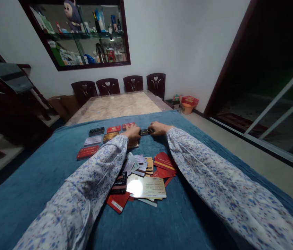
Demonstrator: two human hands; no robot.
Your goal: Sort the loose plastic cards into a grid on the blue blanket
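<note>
My right hand [160,128] is closed at the right end of a black card [144,132], which lies low over the blue cloth. At the card's left end, my left hand [132,132] has its fingers bent against it. Whether this is one card or a thin stack, I cannot tell. Left of my hands stand neat card stacks: a black one [96,131], a gold one [110,136], a lilac one [93,140] and several red ones [87,152]. Between my forearms spreads a loose pile with a shiny cream card [150,186], red cards [165,163] and black cards [120,183].
A blue cloth [65,152] covers the near part of the long table, whose patterned top [117,105] shows beyond. Dark chairs [108,86] line the far end. An orange bucket [187,108] stands on the floor behind. A shelf niche [84,36] is set in the wall.
</note>
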